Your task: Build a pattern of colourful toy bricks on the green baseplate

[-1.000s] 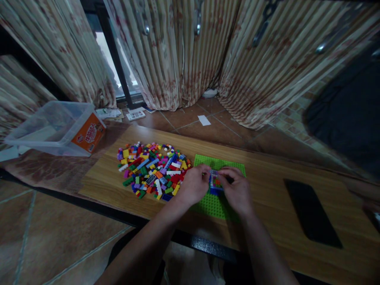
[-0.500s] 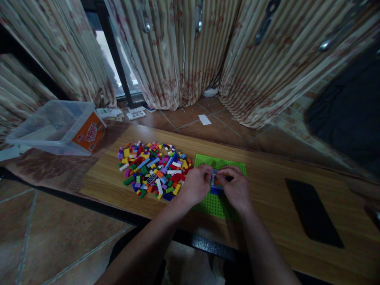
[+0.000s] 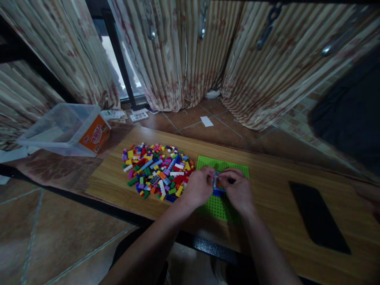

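Observation:
A small structure of toy bricks [image 3: 219,192], blue at its base with lighter and reddish parts above, stands on the green studded baseplate [image 3: 216,209]. My left hand [image 3: 199,186] is at its left side, fingers closed at the upper edge. On the other side my right hand [image 3: 237,187] has its thumb and fingers bent together over the top. Both sets of fingertips meet the bricks closely, and they hide much of the structure. Whether either hand pinches a separate loose brick cannot be made out.
Left of the baseplate lies a pile of mixed loose bricks [image 3: 157,170] on the wooden board [image 3: 118,158]. A clear plastic bin [image 3: 59,134] with an orange label stands at far left. To the right lies a flat black slab [image 3: 317,215]. Curtains [image 3: 190,59] hang behind.
The camera view has shifted slightly, so everything sits a little lower and further right. Both hands stay at the brick structure with only small finger movement.

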`<action>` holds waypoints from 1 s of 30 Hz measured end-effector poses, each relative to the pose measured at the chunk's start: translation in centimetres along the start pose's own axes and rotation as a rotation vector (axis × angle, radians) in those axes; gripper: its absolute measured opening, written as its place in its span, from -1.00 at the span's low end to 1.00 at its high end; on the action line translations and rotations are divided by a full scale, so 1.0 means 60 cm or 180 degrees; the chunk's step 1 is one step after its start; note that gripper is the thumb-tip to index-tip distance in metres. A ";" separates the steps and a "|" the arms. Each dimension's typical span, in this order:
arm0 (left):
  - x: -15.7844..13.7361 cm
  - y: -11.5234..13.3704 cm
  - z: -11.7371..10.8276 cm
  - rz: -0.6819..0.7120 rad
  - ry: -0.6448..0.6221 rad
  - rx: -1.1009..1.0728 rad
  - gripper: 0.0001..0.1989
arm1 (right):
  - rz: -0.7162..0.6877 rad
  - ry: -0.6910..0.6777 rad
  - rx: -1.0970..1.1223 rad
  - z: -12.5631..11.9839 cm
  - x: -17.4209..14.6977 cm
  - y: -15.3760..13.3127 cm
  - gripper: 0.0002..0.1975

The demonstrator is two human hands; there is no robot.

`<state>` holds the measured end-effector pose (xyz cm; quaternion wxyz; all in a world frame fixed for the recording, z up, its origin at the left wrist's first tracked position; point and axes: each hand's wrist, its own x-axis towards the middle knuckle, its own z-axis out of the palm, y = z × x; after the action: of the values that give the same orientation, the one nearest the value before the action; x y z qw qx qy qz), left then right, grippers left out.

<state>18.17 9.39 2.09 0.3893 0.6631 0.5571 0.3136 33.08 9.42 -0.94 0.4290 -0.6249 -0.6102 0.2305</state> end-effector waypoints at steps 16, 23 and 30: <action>0.013 -0.009 -0.021 0.0165 0.0478 -0.0245 -0.73 | 0.0013 -0.0206 -0.0053 -0.011 0.001 0.022 -0.76; 0.042 -0.046 -0.112 -0.0118 0.1280 0.1084 -0.73 | 0.0142 -0.0027 0.0004 -0.013 -0.004 0.012 -0.74; 0.067 -0.079 -0.146 0.0221 0.1008 0.2167 -0.74 | 0.0083 -0.0011 0.0001 -0.015 -0.005 0.008 -0.75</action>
<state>9.10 15.15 2.29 0.0448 0.7164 0.6599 0.2221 34.04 8.94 -0.94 0.4250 -0.6322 -0.6028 0.2372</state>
